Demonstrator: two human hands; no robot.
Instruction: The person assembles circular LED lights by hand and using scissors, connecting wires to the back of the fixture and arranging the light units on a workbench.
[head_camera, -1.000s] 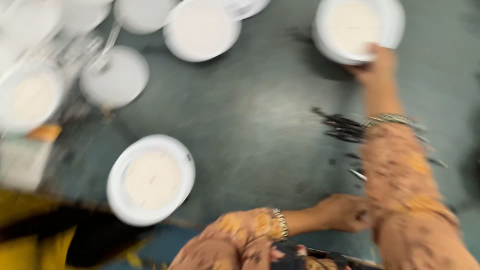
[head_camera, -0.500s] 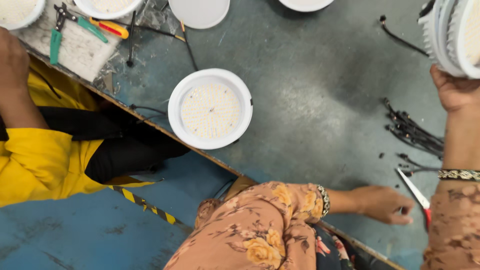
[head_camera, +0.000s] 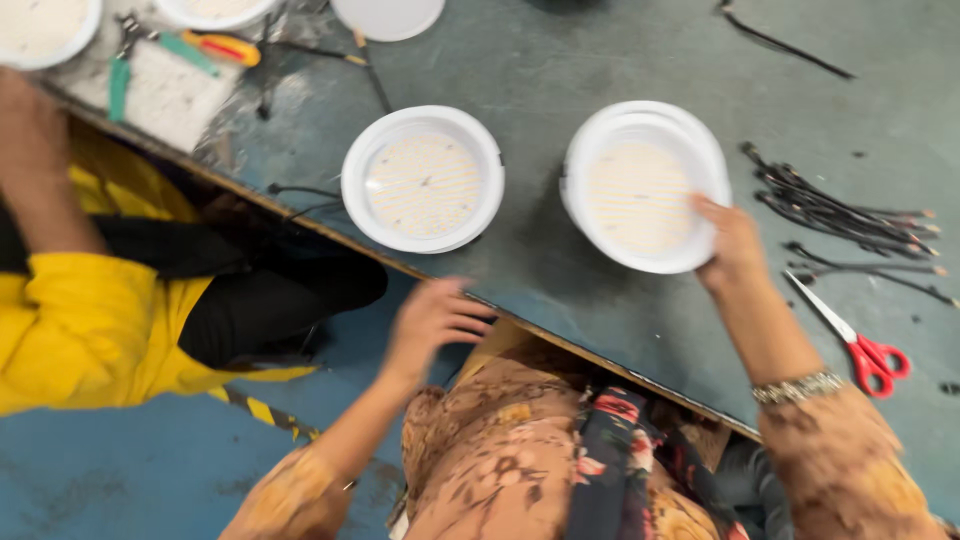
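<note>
My right hand (head_camera: 728, 240) grips the near right rim of a stack of round white lamp housings (head_camera: 640, 185), which rests on the grey table (head_camera: 560, 70). A single round white lamp housing (head_camera: 422, 180) with a dotted yellowish panel lies to its left. My left hand (head_camera: 432, 318) hovers off the table's near edge, below that single housing, fingers apart and holding nothing; it is blurred.
Red-handled scissors (head_camera: 860, 345) and a bundle of black cable pieces (head_camera: 840, 215) lie right of the stack. A person in yellow (head_camera: 90, 320) sits at left. Pliers with green and yellow handles (head_camera: 190, 50) and more white housings (head_camera: 385, 15) lie at the far edge.
My right hand has brought the stack of housings down from the upper right onto the table. My left hand has left the scissors area and swung left, off the table edge.
</note>
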